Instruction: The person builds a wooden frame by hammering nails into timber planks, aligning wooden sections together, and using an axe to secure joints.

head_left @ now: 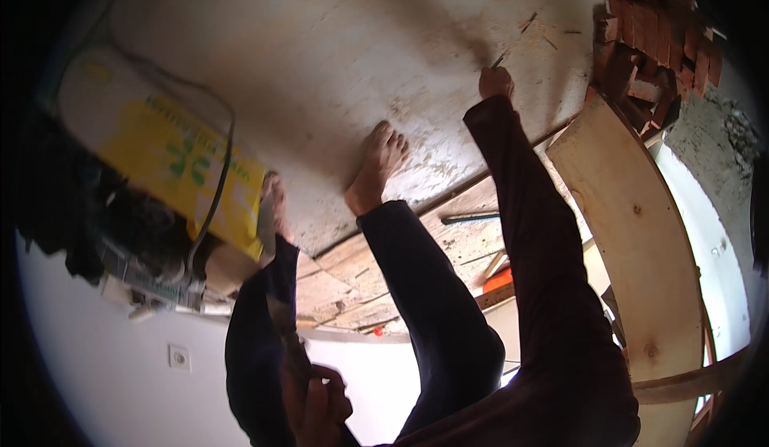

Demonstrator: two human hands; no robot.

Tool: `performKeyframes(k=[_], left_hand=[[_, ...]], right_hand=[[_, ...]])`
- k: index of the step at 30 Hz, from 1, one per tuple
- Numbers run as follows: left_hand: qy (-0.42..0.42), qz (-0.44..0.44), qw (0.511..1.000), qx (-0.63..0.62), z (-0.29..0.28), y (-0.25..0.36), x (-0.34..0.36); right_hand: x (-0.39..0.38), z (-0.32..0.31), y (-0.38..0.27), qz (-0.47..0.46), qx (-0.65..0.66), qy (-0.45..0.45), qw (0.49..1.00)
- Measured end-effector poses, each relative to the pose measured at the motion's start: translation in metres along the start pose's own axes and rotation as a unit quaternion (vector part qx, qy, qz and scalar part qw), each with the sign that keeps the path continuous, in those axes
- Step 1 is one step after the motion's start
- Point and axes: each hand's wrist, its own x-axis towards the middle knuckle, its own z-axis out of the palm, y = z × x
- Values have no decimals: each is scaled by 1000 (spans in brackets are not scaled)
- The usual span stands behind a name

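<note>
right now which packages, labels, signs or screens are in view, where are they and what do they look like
Sack: lies at the left on the pale board, a bulky bag, white at its upper end, with a yellow printed panel bearing green marks; a dark cord runs over it.
Wall socket plate: lower left on the white wall, small, square, white.
No signs or screens show.
The right hand holds a thin stick-like tool at the board, far from the sack.

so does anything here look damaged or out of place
Yes. The white board is scuffed and stained, with its surface worn off along the near edge. The brick wall ends raggedly, with loose broken bricks. A rod lies loose on the planks.
</note>
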Motion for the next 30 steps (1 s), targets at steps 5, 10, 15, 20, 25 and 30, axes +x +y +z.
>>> performKeyframes(k=[5, 10, 15, 20, 25, 30], left_hand=[[133, 105, 985, 40, 3, -27, -20], [54, 251, 966, 37, -47, -51, -24], [67, 288, 955, 28, -83, -10, -118], [-52, 358, 931, 50, -93, 19, -247], [5, 481, 852, 209, -87, 23, -340], [-250, 541, 793, 124, -50, 20, -395]], right_hand=[[-208, 2, -46, -27, 440, -238, 865], [-423, -133, -96, -315, 348, -249, 847], [-576, -315, -109, -393, 357, -322, 784], [-677, -457, -90, -504, 368, -211, 752], [-733, -537, -58, -521, 362, -9, 773], [-763, -557, 21, -400, 587, -114, 694]])
